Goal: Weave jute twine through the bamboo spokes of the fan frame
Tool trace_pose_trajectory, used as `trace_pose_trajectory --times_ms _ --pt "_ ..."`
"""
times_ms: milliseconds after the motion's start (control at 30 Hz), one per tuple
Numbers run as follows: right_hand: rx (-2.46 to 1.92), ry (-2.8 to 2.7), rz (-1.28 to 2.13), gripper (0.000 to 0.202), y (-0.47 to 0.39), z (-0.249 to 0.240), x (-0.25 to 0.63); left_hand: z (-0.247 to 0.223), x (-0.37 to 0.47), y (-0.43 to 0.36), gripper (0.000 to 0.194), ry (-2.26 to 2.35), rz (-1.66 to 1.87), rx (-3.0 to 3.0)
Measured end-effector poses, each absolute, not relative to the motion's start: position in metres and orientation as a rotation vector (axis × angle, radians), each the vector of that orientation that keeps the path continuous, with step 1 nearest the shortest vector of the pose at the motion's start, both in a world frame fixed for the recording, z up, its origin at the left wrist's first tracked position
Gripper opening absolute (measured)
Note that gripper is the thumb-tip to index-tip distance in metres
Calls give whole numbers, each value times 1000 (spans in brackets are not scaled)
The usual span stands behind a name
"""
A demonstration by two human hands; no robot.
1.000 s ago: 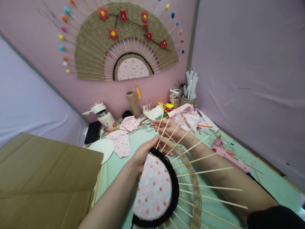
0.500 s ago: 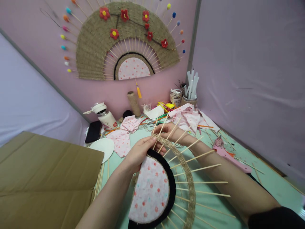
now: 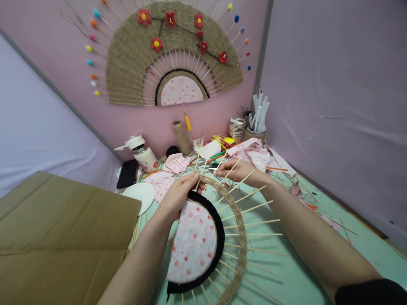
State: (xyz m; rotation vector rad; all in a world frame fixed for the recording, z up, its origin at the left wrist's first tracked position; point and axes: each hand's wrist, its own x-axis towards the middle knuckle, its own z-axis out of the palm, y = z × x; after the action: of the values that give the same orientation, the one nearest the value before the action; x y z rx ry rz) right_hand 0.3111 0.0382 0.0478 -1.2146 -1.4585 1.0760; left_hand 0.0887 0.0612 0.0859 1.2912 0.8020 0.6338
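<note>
My left hand [image 3: 177, 192] is closed around the upper end of a half-round fan [image 3: 194, 243], its thumb on the woven twine band [image 3: 241, 226]. The fan has a white panel with red flowers, a black rim [image 3: 220, 224] and thin bamboo sticks [image 3: 262, 221] fanning out to the right. It is tilted, straight edge to the left. Just right of the band's upper end, my right hand [image 3: 239, 171] is closed with fingertips pinched together, apparently on the twine. Loose strands [image 3: 233, 185] loop below it; the pinch itself is partly unclear behind the sticks.
A cardboard sheet [image 3: 70, 224] fills the left front. Behind it are a white oval disc [image 3: 140, 197], a phone [image 3: 127, 173] and a bottle [image 3: 145, 156]. A twine roll [image 3: 181, 137], fabric scraps [image 3: 251, 152] and jars [image 3: 238, 129] line the back. A finished fan [image 3: 127, 63] hangs on the wall.
My right hand has come out from behind the sticks and moved right, away from my left hand. The fan and my left hand have shifted slightly left and up in view.
</note>
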Motion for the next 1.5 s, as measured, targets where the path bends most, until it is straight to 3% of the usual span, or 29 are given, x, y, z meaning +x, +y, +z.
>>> trace_pose_trajectory --times_ms 200,333,633,1000,1500 --pt "-1106 -1482 1212 16 37 44 318 84 87 68 28 786 708 1312" --pt "-1097 -1427 1252 17 39 39 319 80 89 70 47 795 803 1242" --pt "-1116 -1362 1282 18 38 39 319 79 95 69 25 890 834 1219" --pt "-744 -726 1601 25 45 37 322 71 106 59 21 882 731 1160" --pt "-614 -631 1640 15 45 42 330 62 113 49 22 786 601 1095"
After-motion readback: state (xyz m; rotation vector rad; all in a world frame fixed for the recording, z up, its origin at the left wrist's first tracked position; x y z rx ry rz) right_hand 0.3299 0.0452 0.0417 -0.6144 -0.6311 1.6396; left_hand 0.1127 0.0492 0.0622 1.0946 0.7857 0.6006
